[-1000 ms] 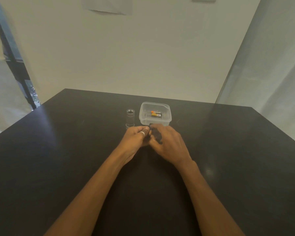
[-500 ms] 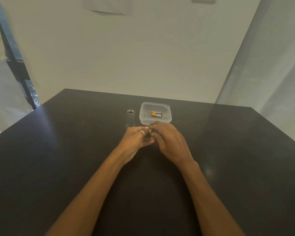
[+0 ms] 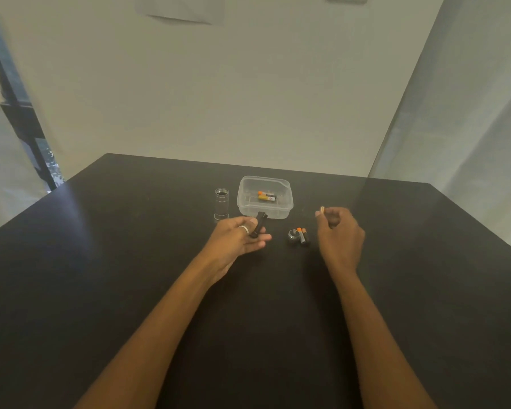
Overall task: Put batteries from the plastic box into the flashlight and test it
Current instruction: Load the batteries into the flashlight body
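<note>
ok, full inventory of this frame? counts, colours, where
clear plastic box: 1, transparent, mid-table
batteries in box: apparently 2, orange/yellow and black, lying inside
metal flashlight tube: 1, silver, upright left of box, apart
round metal cap: 1, silver, on table nearer than box
loose batteries: 2, orange-tipped dark, beside cap, on its right
slim black holder: 1, black, held before box
small tan-tipped piece: 1, pinched right of box; too small to identify
table: 1, black
left hand: 1, ringed, grips holder
right hand: 1, pinches piece
</note>
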{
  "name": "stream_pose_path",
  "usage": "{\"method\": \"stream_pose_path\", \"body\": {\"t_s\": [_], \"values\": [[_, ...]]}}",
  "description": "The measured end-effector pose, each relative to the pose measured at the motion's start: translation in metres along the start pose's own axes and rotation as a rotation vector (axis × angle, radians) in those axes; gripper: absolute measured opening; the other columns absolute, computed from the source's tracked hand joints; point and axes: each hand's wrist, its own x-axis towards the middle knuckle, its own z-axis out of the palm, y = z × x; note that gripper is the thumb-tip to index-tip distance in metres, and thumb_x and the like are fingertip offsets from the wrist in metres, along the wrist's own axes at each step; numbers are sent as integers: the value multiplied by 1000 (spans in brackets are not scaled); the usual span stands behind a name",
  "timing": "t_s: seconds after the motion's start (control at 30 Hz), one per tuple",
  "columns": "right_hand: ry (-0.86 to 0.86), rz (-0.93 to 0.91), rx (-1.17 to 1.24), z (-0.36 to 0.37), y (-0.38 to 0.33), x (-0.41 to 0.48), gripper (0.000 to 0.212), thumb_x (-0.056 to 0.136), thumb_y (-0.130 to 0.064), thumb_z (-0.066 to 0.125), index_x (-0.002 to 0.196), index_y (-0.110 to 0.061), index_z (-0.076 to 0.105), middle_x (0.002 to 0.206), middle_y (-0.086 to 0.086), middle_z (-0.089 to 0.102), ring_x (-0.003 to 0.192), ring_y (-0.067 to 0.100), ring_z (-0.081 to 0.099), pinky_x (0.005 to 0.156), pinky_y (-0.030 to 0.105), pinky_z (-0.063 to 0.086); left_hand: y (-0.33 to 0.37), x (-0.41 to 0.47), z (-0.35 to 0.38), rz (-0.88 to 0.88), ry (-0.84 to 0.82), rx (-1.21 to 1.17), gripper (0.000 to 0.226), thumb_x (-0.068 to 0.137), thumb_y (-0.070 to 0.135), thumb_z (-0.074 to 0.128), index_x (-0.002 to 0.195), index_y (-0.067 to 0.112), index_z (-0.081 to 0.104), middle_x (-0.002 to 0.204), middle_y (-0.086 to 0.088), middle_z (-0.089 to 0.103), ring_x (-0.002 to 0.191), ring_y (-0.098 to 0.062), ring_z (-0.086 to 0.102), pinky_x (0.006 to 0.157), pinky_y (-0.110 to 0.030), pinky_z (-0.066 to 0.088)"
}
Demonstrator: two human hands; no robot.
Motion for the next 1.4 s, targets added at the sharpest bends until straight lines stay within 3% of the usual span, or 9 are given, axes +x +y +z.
{"method": "stream_pose_path", "body": {"t_s": [0.1,0.27,0.5,0.73,0.87,1.0,1.1,1.23,1.4], "values": [[-66,69,-211,-3,4,0,24,97,-37,66,110,-18,72,106,0,75,83,10,57,72,24,40,0,1,0,-6,0,10,14,107,14,52,111,13,66,115,-16,71,97,-20,78,83,-29,62],[-120,80,-311,0,4,-1,18,96,-39,66,103,-23,72,102,-2,74,81,15,55,73,26,40,1,0,1,-10,-1,20,14,107,14,51,110,15,65,113,-14,72,98,-19,78,85,-30,62],[-170,42,-364,0,3,-4,20,93,-41,67,103,-23,70,94,-6,69,79,13,54,72,27,40,0,2,0,-17,5,42,23,107,15,51,125,7,62,114,-13,72,99,-19,77,89,-33,61],[-143,25,-359,0,0,-6,31,100,-46,55,93,-20,71,84,-3,66,73,15,53,70,28,40,0,1,0,-19,7,34,26,107,15,51,129,5,61,113,-13,72,98,-19,78,85,-31,62],[-105,-33,-332,4,2,-6,34,101,-45,54,90,-18,70,81,-2,68,70,11,58,68,30,50,1,-1,1,-12,8,21,17,109,16,48,114,13,63,116,-15,71,100,-21,77,85,-32,61],[-85,-159,-298,5,-7,-13,26,101,-39,57,91,-18,69,82,-4,67,71,9,55,58,22,40,4,-3,3,-12,19,0,18,110,15,44,103,21,60,118,-16,69,104,-22,75,88,-34,60],[-82,-311,-214,10,-19,-19,15,98,-32,63,96,-19,71,87,-5,71,74,6,58,58,10,34,3,-2,2,-11,35,-7,18,110,16,43,116,14,59,117,-15,69,104,-22,75,88,-34,60],[-206,-428,-247,23,-47,5,14,97,-25,63,104,-19,73,100,-3,73,82,6,58,62,15,37,2,0,2,-15,43,-21,24,111,16,42,130,10,55,117,-16,69,105,-22,75,88,-34,60],[-479,-451,-425,58,-87,65,23,93,-10,60,106,-16,77,112,2,74,102,22,67,77,27,46,2,3,3,-22,46,-43,28,111,16,42,134,8,53,119,-20,69,103,-23,75,84,-32,62]]}}
